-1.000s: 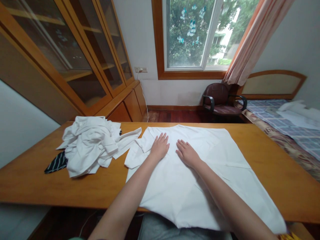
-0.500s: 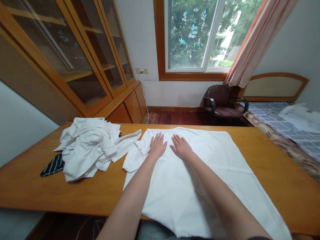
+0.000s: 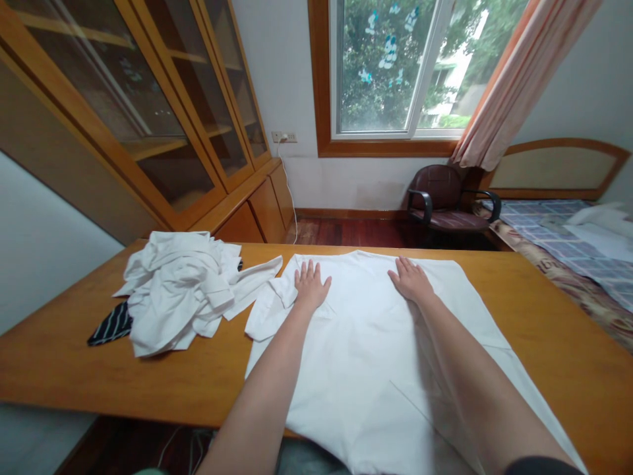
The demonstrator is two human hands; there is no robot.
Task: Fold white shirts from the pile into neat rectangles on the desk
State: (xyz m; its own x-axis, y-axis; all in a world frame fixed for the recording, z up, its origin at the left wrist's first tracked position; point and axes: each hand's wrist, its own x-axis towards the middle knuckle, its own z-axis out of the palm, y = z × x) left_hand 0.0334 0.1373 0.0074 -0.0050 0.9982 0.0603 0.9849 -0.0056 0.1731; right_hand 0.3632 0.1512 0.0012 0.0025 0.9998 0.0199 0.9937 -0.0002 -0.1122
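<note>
Both hands are engaged on the white garment [image 3: 361,349], which lies spread over the middle of the worktop [image 3: 192,389]. Its far side sits just inside the worktop's far edge; its lower part runs to the near edge and overhangs it there. The left hand [image 3: 310,289] rests palm down on the garment's far left part, beside a bunched sleeve [image 3: 267,313]. The right hand [image 3: 414,282] rests palm down well apart from it, towards the garment's far right part. Neither hand grasps anything: fingers are extended, cloth unpinched.

Step in hand, as judged: pressing and smoothing the cloth. The area between the hands lies mostly flat. Defects noted: wrinkles by the left hand, folds at the sleeve, a crease near the right forearm.

The next move, in my judgement, calls for level palms and light, even pressure, the left hand steadying the cloth so that it does not slip over the near edge.

A crumpled pile [image 3: 180,297] lies near the worktop's far left corner, striped cloth [image 3: 111,324] protruding beneath.
</note>
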